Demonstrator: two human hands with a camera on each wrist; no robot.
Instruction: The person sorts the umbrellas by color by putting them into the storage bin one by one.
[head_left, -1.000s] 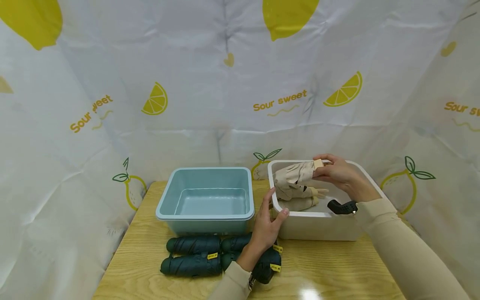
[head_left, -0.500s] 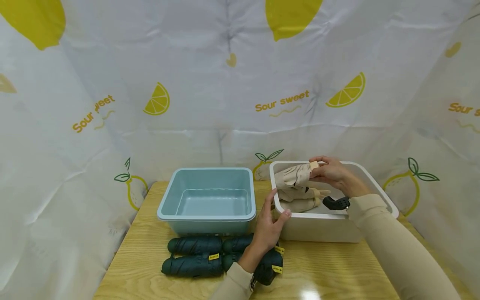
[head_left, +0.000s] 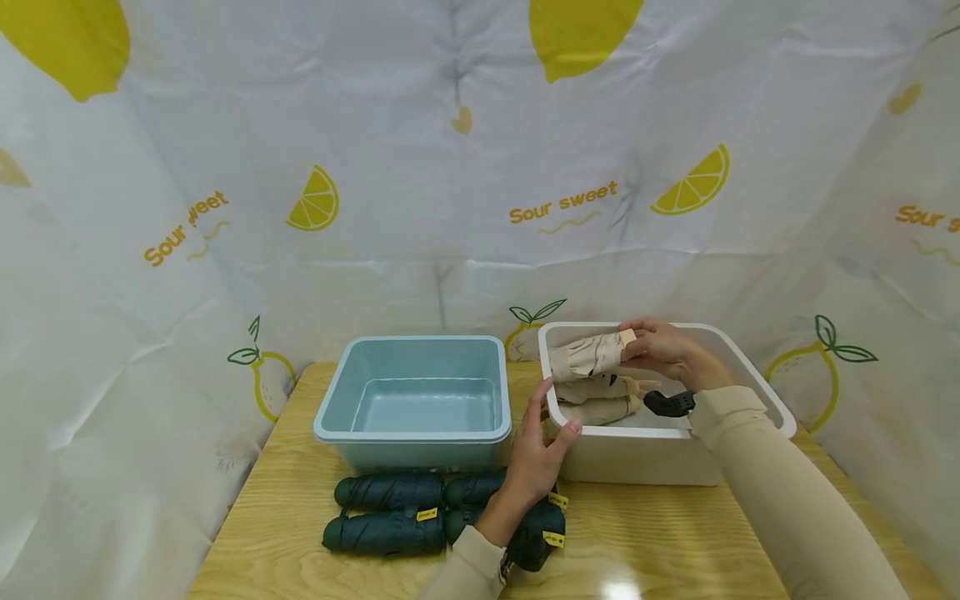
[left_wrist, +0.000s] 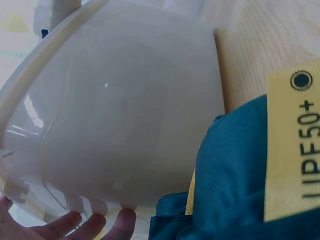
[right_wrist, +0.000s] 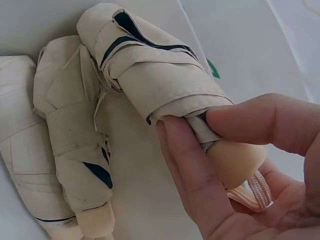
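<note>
My right hand [head_left: 667, 350] grips a folded beige umbrella [right_wrist: 155, 75] near its pale handle, thumb on one side and fingers on the other. The umbrella lies crosswise inside the white bin [head_left: 637, 454], by its left wall. Two more folded beige umbrellas lie beside it, a middle one [right_wrist: 75, 125] and an outer one [right_wrist: 22, 145]. With its fingers spread, my left hand [head_left: 532, 458] touches the bin's near left corner; in the left wrist view its fingertips [left_wrist: 125, 220] meet the outer wall. That wrist passes over folded dark green umbrellas [head_left: 386, 532] on the table.
A light blue bin [head_left: 420, 454] stands left of the white one, with its floor visible. Several dark green umbrellas with yellow tags [head_left: 427, 514] lie in front of it on the wooden table [head_left: 262, 517]. A lemon-print sheet [head_left: 405, 275] hangs behind and at both sides.
My right hand has moved slightly left and down, and the beige umbrella now sits lower and flatter in the white bin. The left hand keeps its place at the corner.
</note>
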